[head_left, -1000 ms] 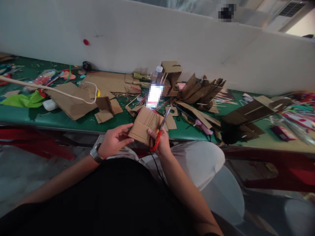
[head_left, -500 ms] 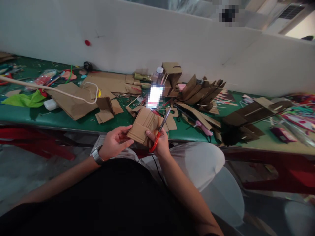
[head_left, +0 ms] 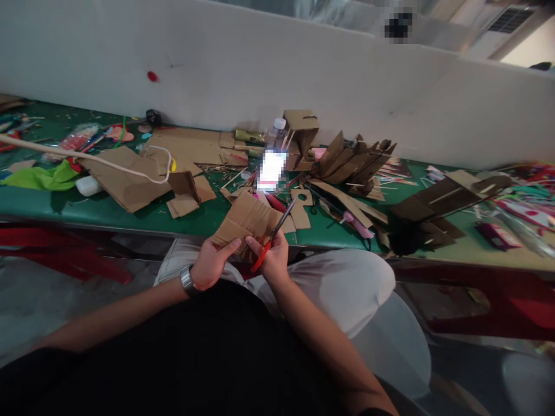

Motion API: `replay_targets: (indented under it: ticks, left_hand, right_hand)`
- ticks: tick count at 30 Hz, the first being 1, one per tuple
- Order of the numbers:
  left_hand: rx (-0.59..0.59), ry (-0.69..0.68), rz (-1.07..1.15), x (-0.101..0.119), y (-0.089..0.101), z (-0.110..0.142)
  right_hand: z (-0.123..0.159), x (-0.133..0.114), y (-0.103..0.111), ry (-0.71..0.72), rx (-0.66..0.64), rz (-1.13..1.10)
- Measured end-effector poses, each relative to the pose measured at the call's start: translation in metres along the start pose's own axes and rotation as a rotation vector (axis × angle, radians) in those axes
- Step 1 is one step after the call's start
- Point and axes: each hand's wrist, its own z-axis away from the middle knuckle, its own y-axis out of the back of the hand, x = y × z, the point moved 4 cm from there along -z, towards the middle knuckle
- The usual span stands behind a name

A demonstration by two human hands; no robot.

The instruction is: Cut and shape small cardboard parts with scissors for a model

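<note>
A creased piece of brown cardboard is held over my lap at the front edge of the green table. My left hand grips its lower left edge, thumb on top. My right hand is closed round the red handles of a pair of scissors, whose blades point up and right beside the cardboard's right edge. A wristwatch sits on my left wrist.
The table is littered with cardboard scraps, folded cardboard pieces, sticks, a clear bottle, a lit phone screen, a white cord and green paper. A white wall stands behind. Red table legs run below.
Both hands have drawn the cardboard and scissors left and closer to my body. My left hand has shifted from the cardboard's left side to its lower edge, and the scissors have tilted flatter.
</note>
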Motion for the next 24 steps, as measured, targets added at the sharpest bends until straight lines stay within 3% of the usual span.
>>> replay_targets:
  ticks: [7,18,24]
  left_hand:
    - [-0.003,-0.011,0.193,0.004,-0.002,0.000]
    - [0.058,0.013,0.254,0.014,0.006,-0.009]
    - [0.007,0.230,0.453,0.018,0.017,-0.008]
  right_hand:
    - [0.002,0.000,-0.001,0.025,0.033,0.007]
    - [0.000,0.005,0.004,0.025,0.058,-0.040]
    - [-0.006,0.002,0.007,0.018,-0.006,-0.051]
